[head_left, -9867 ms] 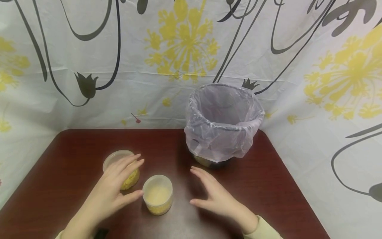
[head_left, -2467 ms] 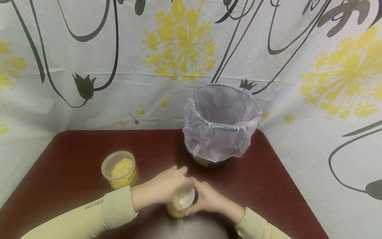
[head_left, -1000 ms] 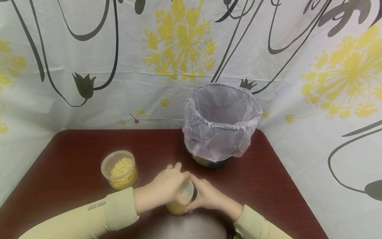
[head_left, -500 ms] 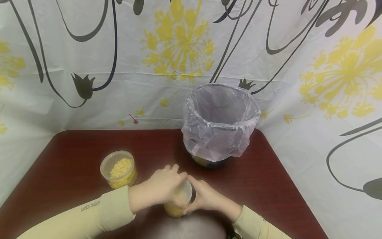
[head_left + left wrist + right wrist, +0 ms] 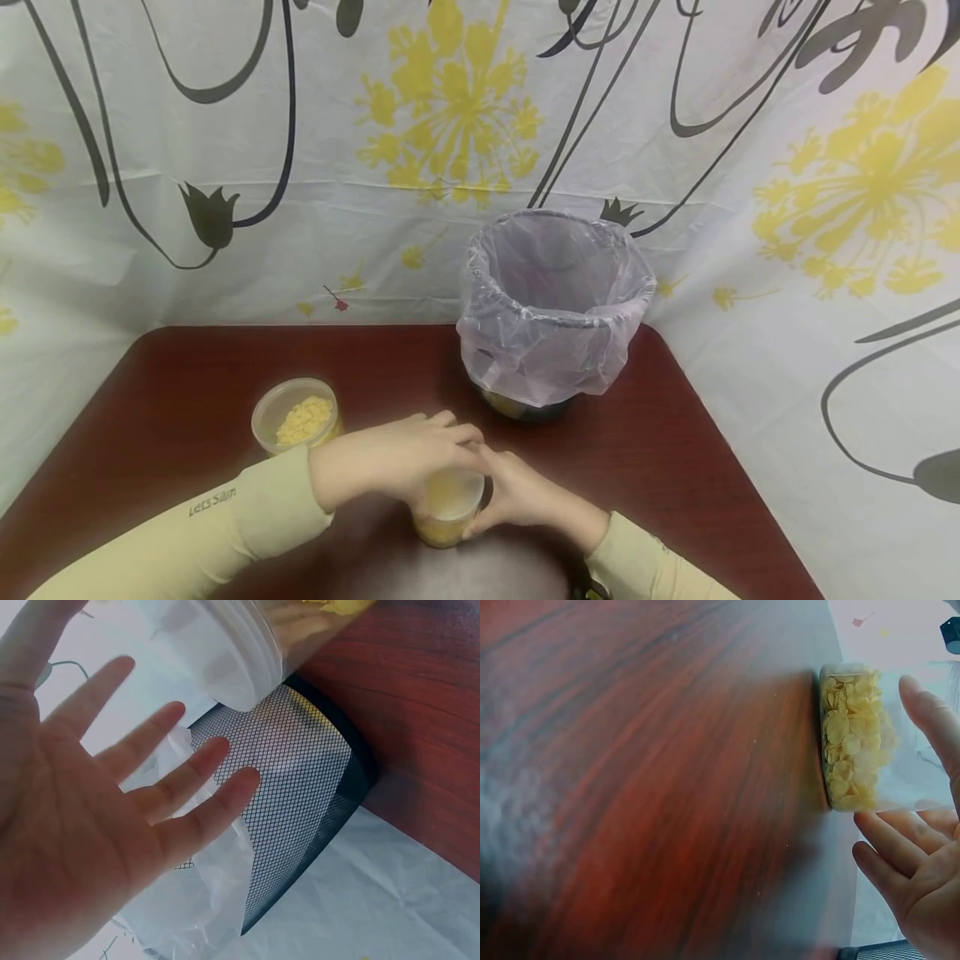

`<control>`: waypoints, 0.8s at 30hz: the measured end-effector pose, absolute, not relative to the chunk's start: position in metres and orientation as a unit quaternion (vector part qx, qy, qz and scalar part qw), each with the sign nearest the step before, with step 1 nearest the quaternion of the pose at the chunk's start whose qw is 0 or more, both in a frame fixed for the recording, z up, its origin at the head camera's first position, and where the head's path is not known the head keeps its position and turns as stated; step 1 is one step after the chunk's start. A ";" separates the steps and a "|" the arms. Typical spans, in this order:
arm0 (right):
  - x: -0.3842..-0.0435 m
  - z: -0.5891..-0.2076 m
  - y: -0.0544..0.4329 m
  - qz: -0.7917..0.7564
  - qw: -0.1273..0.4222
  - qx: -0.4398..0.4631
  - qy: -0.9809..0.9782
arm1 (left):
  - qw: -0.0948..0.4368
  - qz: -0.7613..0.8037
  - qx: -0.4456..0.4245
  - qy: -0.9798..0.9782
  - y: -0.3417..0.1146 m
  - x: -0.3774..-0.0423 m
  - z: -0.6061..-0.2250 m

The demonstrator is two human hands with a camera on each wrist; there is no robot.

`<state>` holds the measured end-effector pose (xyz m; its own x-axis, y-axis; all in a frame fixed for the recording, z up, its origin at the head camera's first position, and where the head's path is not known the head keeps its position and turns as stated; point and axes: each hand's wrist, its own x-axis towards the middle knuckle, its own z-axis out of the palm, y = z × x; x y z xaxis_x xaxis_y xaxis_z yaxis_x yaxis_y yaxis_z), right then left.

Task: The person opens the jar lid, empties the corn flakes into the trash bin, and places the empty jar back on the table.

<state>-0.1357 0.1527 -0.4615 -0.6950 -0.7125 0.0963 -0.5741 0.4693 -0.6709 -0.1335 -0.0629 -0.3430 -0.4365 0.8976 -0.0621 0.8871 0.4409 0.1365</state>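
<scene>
A clear jar (image 5: 448, 528) partly filled with yellow flakes stands upright on the table, with a whitish lid (image 5: 217, 660) on top. My right hand (image 5: 521, 492) holds it from the right, thumb and fingers round its side, as the right wrist view shows on the jar (image 5: 851, 739). Over the lid's left and far side is my left hand (image 5: 401, 454). In the left wrist view that left hand (image 5: 112, 802) has its fingers spread and nearly straight, apart from the lid. Part of the lid is hidden under it in the head view.
An uncovered round tub (image 5: 268, 417) of yellow flakes stands at the left, partly behind the left forearm. A black mesh bin (image 5: 289, 772) with a pinkish plastic liner (image 5: 555, 358) stands at the back right. A patterned sheet (image 5: 337, 167) hangs behind the dark red table (image 5: 660, 467).
Both hands have come to the smaller jar, which sits farther right than ten seconds ago. Within the last half second the left hand has rotated about the lid and its fingers have spread.
</scene>
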 end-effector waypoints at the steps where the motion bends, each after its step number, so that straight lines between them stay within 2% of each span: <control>1: -0.136 -0.461 0.153 -0.350 0.105 -0.376 0.851 | 0.065 0.038 0.532 0.843 -0.063 -0.134 -0.343; 9: -0.136 -0.459 0.154 -0.349 0.128 -0.367 0.853 | 0.086 0.037 0.545 0.833 -0.063 -0.136 -0.346; 16: -0.137 -0.461 0.155 -0.348 0.127 -0.373 0.851 | 0.058 0.051 0.576 0.814 -0.064 -0.137 -0.351; 24: -0.137 -0.461 0.156 -0.344 0.123 -0.384 0.848 | 0.068 0.034 0.558 0.826 -0.061 -0.137 -0.352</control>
